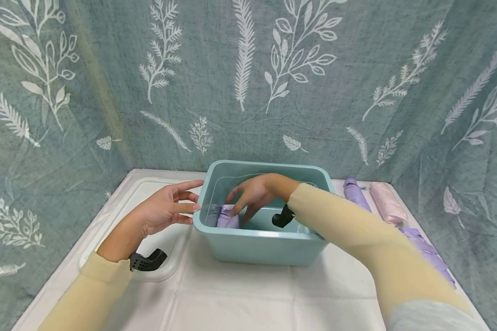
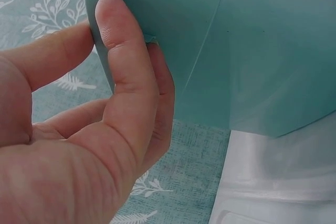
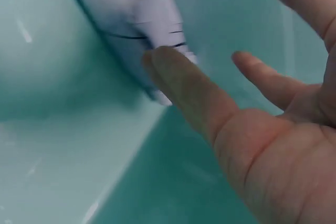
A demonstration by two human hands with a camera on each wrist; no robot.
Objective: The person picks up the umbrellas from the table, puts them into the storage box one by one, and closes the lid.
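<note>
- Left hand (image 1: 161, 209): fingers loosely spread, touching the left rim of the teal plastic bin (image 1: 261, 249).
- Right hand (image 1: 254, 194): inside the bin, thumb and fingers wide apart, at the lilac rolled bundle (image 1: 228, 218); whether it touches cannot be told.
- That bundle lies in the bin's left end.
- White plastic lid (image 1: 174, 243): on the surface (image 1: 240, 296), left of the bin.
- Purple roll (image 1: 356, 195), pink packet (image 1: 387, 202) and purple folded bundle (image 1: 428, 255): right of the bin.
- Leaf-print curtain (image 1: 211, 69): behind the bin.

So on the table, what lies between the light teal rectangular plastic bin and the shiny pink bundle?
Between bin and pink bundle lies a purple cylindrical roll, in the head view.
</note>
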